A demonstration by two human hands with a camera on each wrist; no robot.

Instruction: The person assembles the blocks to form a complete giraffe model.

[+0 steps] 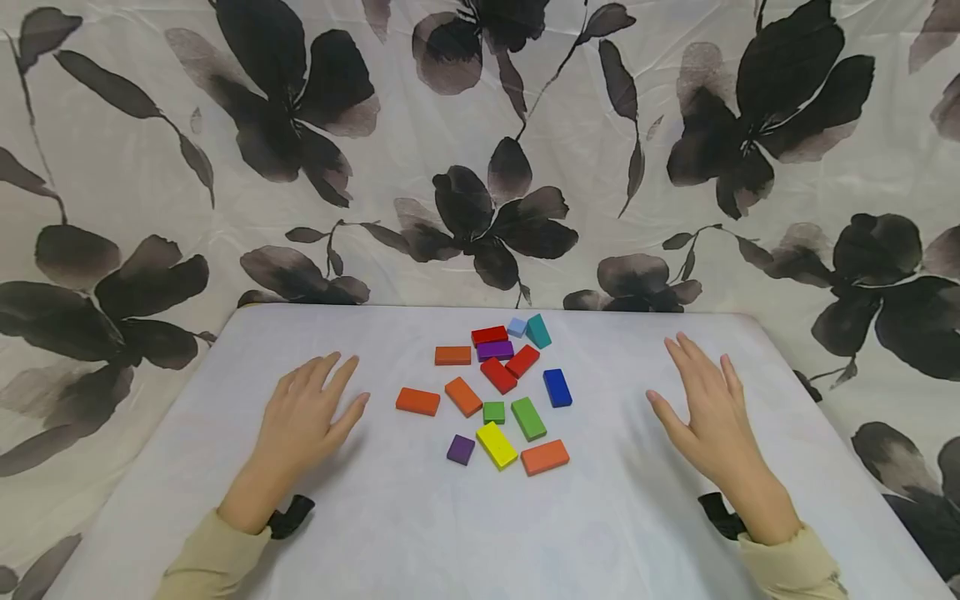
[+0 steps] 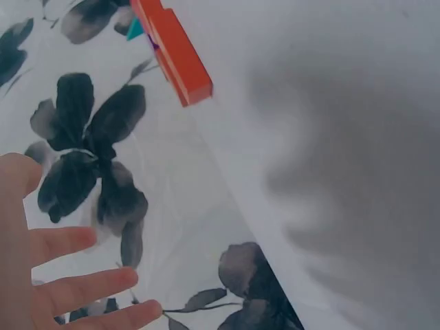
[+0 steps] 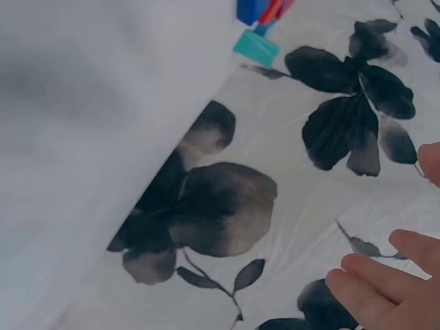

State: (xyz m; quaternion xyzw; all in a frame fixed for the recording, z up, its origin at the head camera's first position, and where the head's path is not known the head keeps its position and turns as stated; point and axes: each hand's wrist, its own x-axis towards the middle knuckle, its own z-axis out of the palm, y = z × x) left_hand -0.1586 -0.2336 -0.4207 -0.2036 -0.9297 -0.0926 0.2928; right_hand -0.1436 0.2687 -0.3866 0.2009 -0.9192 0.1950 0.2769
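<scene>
Several coloured blocks lie scattered over the middle of the white table, among them a yellow block [image 1: 497,447], a dark blue block [image 1: 557,388], a teal block [image 1: 537,331] and a small purple block [image 1: 461,450]. To their left my left hand [image 1: 307,417] hovers with fingers spread, holding nothing; the orange block [image 1: 417,401] is nearest to it. My right hand [image 1: 708,417] is on the other side, fingers extended and apart from every block. In the left wrist view an orange block [image 2: 180,55] shows at the top; the right wrist view catches the teal block [image 3: 256,47].
A white cloth covers the table [image 1: 600,533], whose far edge meets a hanging fabric [image 1: 420,150] printed with dark flowers. Each wrist wears a black strap [image 1: 291,517]. The blocks sit apart or touching in a loose cluster, all low on the surface.
</scene>
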